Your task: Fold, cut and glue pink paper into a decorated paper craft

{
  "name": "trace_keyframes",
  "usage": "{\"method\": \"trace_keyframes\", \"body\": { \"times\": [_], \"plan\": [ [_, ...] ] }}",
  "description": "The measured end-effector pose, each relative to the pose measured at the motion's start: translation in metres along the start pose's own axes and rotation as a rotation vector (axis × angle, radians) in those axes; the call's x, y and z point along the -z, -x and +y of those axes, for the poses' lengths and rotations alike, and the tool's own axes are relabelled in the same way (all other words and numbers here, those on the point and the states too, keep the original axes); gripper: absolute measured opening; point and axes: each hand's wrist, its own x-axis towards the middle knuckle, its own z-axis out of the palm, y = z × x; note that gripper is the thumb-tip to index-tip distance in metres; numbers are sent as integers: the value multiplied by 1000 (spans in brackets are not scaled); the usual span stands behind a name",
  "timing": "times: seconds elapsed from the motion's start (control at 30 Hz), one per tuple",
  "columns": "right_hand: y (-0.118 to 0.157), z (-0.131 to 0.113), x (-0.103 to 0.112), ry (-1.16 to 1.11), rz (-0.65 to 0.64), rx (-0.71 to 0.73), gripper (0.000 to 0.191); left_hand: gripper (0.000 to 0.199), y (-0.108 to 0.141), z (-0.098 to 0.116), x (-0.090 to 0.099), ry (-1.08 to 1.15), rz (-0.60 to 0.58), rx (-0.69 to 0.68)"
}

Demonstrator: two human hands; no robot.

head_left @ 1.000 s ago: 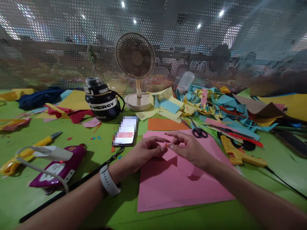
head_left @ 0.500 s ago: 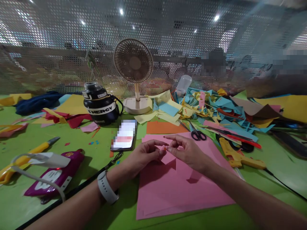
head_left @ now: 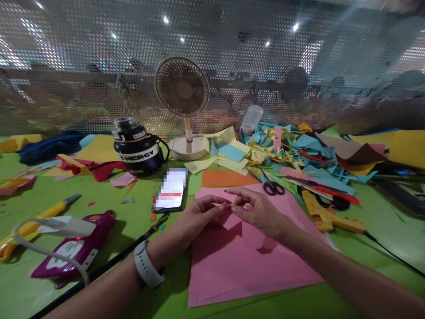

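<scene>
The left hand [head_left: 199, 217] keeps a narrow pinch on a small piece of pink paper [head_left: 229, 220], which sits right at the fingertips, its lower part jutting below the thumb. The right hand [head_left: 260, 212] brings thumb and fingers against the piece's upper tip; whether they grip it I cannot tell. The piece is above the pink sheets [head_left: 252, 274], nearer their far edge, where scissors [head_left: 274, 188] lie at the right corner.

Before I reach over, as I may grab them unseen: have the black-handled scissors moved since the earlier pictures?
No. Against the round beige desk fan, the black-handled scissors keep their place beside the rectangular orange paper; the whole view shifted.
</scene>
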Motion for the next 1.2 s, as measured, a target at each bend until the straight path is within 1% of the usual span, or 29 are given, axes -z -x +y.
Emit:
{"method": "trace_keyframes", "body": {
  "times": [0.2,0.27,0.57,0.83,1.2],
  "plan": [
    [1,-6,0,-4,-20,-11,46,31,-1,-2,0,-49,61,-20],
    [1,-7,1,-3,-19,-10,47,29,-1,-2,0,-48,63,-28],
    [0,-2,5,-8,-8,-49,46,32,-1,-2,2,-28,-9,-39],
    [-1,1,5,-18,-4,-33,47,33,-2,-4,2,-80,-35,-71],
    [-1,4,5,-31,-12,-31,46,28,-3,-6,4,-108,-65,-91]
  ]
}}
